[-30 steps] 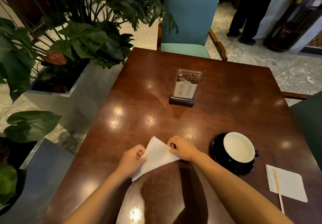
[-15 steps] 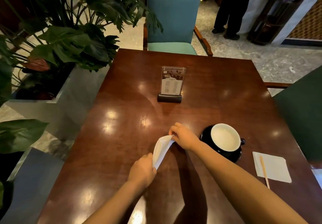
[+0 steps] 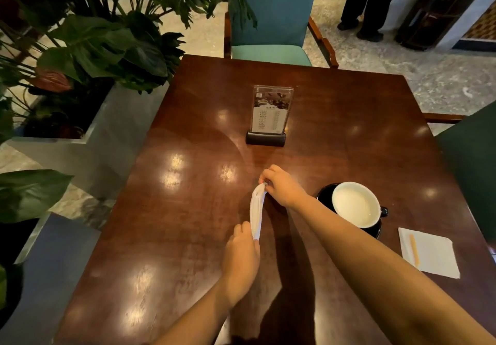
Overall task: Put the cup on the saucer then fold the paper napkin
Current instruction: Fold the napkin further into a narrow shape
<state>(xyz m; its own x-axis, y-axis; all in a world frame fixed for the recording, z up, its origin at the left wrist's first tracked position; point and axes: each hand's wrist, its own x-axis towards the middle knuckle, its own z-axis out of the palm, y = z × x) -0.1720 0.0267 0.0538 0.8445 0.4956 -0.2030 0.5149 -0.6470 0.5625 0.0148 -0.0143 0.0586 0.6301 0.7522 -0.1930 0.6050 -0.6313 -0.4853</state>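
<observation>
Paper napkin (image 3: 257, 214) held up off the table (image 3: 188, 210), stretched near edge-on between both hands, reading as a narrow white strip, far end upper right, near end lower left. Right hand (image 3: 281, 189) at far end, fingers (image 3: 264, 177) pinched closed on the napkin tip. Left hand (image 3: 241, 256) at near end, fingers (image 3: 243, 230) closed on the lower corner, back of hand to camera. Fold state of the napkin not readable at this angle. Cup (image 3: 357, 205), dark outside and white inside, seated on the black saucer (image 3: 326, 193), just right of the right forearm, handle pointing right. Contents not determinable. 2nd napkin (image 3: 432, 253) flat near the right table edge, thin stick (image 3: 414, 249) lying on it, apart from the saucer. Clear menu stand (image 3: 271, 114) upright in a dark base at table centre, well beyond the hands; printed card inside with 2 columns of small text, too small to read, no brand legible. Teal chair (image 3: 271, 12) at the far side, dark green chair (image 3: 472, 162) at the right edge. Leafy plants (image 3: 107, 49) in a grey planter (image 3: 107, 135) left of the table. Legs of a standing person (image 3: 367, 1) top right on the stone floor.
</observation>
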